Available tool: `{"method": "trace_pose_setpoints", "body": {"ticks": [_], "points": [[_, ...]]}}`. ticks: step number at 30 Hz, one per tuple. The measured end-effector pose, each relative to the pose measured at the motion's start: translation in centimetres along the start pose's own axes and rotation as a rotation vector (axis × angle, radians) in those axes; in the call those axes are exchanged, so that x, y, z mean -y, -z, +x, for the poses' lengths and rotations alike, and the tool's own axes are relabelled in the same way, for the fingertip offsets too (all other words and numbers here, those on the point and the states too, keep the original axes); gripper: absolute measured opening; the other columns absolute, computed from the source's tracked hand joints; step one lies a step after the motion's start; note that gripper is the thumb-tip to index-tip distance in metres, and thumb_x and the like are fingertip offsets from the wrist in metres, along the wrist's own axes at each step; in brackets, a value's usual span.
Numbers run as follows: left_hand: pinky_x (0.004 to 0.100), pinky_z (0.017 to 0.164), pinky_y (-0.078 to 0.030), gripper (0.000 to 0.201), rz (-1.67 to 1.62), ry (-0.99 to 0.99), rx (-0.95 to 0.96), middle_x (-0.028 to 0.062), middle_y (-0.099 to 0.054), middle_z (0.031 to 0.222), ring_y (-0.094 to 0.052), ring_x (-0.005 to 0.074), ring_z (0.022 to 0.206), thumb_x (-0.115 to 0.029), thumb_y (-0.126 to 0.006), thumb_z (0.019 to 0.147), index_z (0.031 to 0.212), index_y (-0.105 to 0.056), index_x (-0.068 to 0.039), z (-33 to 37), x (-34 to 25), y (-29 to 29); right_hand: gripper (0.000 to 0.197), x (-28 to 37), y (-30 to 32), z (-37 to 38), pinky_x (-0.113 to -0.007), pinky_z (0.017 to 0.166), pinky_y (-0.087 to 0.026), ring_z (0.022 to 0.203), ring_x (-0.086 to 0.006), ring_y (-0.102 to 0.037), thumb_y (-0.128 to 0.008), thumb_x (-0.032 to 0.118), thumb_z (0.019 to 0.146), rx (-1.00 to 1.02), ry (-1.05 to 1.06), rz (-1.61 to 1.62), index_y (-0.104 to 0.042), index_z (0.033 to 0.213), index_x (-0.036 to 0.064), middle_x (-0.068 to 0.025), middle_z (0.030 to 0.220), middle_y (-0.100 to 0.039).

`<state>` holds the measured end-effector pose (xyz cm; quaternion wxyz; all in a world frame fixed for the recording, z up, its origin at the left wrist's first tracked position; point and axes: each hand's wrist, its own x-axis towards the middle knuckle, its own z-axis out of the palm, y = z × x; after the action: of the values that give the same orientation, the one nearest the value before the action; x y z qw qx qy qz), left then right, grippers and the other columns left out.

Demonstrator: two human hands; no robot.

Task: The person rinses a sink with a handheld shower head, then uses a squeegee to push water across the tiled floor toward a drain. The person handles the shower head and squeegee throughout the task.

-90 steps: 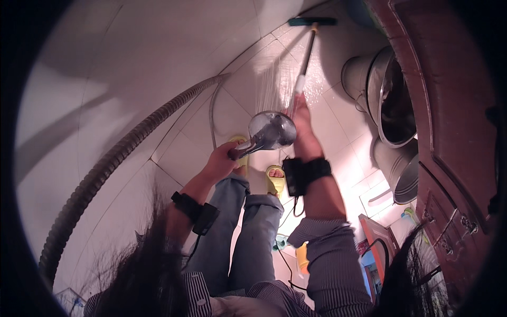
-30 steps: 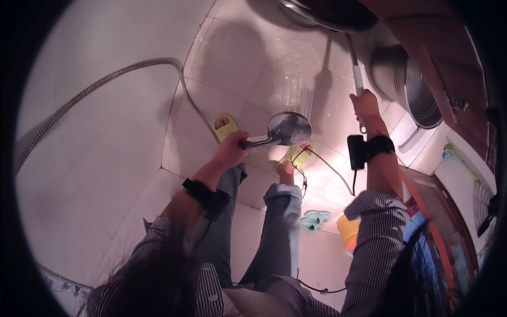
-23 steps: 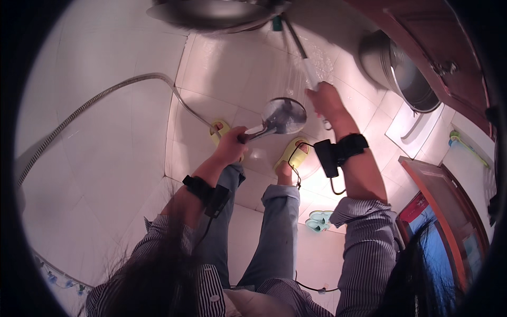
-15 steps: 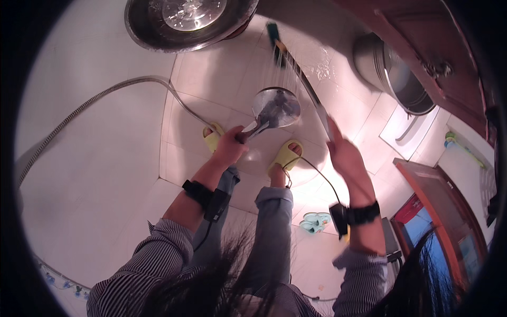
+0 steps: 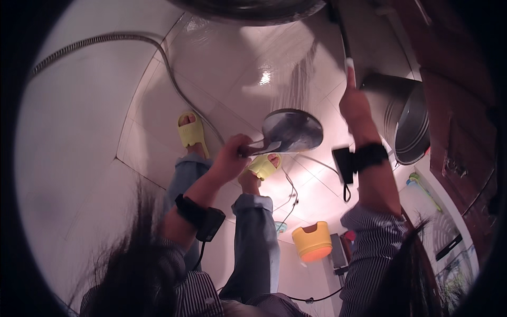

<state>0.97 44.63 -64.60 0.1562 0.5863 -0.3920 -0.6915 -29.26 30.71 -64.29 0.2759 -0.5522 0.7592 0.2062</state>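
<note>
Over wet tiles (image 5: 237, 68), left hand (image 5: 231, 157) holds showerhead (image 5: 293, 131), right hand (image 5: 356, 111) a pole (image 5: 345, 41).

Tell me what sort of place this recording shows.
Most likely a bathroom or shower area: the left hand holds a spraying shower head, a ribbed metal hose hangs nearby, and the tiled floor looks wet.

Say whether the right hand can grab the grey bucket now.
Probably not yet: the right hand is wrapped around the long handle, though nothing visible blocks the way to the grey bucket.
</note>
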Motion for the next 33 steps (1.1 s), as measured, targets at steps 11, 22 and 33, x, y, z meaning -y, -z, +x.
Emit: {"method": "trace_pose_setpoints", "body": {"ticks": [11, 22, 33], "points": [[0.0321, 0.071, -0.045, 0.033, -0.095, 0.011, -0.109, 0.0105, -0.053, 0.085, -0.056, 0.0248, 0.081, 0.004, -0.060, 0.063, 0.094, -0.058, -0.005, 3.6, -2.8, 0.3, 0.082, -4.3, -0.3, 0.8, -0.037, 0.043, -0.047, 0.055, -0.0296, -0.060, -0.044, -0.001, 0.078, -0.027, 0.117, -0.287, 0.008, 0.141, 0.0063, -0.0177, 0.067, -0.061], [0.0359, 0.071, -0.044, 0.019, -0.010, -0.151, -0.130, 0.0102, -0.055, 0.080, -0.052, 0.0299, 0.082, 0.003, -0.056, 0.066, 0.083, -0.056, -0.005, 3.6, -4.5, 1.3, 0.090, -3.5, -4.5, -3.5, -0.044, 0.050, -0.046, 0.058, -0.0342, -0.059, -0.044, -0.004, 0.073, 0.003, 0.074, -0.049, 0.012, 0.141, 0.0142, -0.0201, 0.066, -0.060], [0.0372, 0.068, -0.042, 0.020, 0.064, -0.202, -0.080, 0.0093, -0.054, 0.076, -0.051, 0.0296, 0.079, 0.005, -0.057, 0.062, 0.079, -0.055, -0.005, 4.2, -5.1, 1.8, 0.098, 0.2, -2.4, -1.3, -0.042, 0.049, -0.045, 0.056, -0.0340, -0.059, -0.046, -0.004, 0.067, 0.150, -0.082, 0.002, 0.015, 0.141, 0.0154, -0.0196, 0.062, -0.059]]}}
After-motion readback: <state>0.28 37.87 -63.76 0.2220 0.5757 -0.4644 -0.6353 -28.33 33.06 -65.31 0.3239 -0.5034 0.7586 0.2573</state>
